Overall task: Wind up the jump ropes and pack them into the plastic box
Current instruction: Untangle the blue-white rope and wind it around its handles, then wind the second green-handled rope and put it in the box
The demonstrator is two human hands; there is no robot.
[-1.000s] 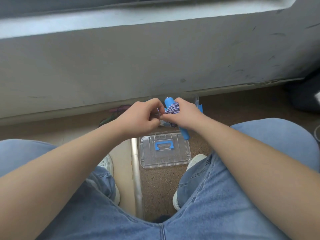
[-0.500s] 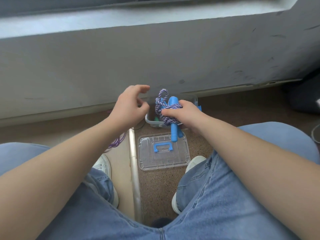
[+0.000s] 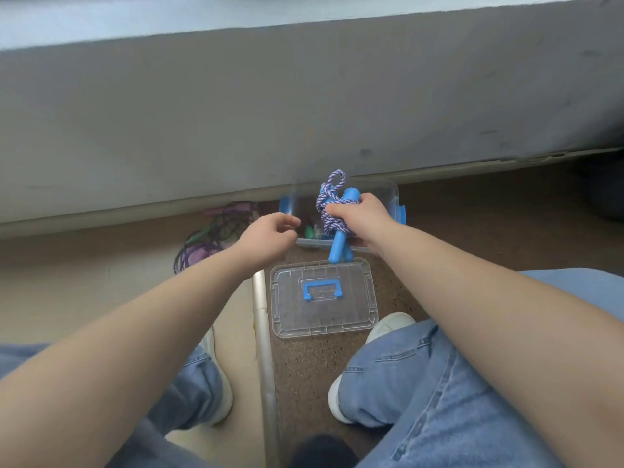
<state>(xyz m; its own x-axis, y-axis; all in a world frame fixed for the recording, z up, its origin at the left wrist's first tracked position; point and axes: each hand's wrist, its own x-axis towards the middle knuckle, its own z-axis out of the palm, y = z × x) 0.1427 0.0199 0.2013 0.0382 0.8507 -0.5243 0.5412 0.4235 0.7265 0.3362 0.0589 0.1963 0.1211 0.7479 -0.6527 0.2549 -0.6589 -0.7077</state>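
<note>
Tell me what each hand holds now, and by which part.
The right hand grips the wound jump rope around its middle; the left hand holds nothing.

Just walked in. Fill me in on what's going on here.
A seated person grips a wound-up, blue-handled jump rope in the right hand, held at the open plastic box on the floor. The left hand hangs beside it, holding nothing. The box's lid lies on the floor nearer the person, and a loose tangle of ropes lies to the left.

one head-worn camera looks forward and down at the near floor (image 3: pixel 304 366)
</note>
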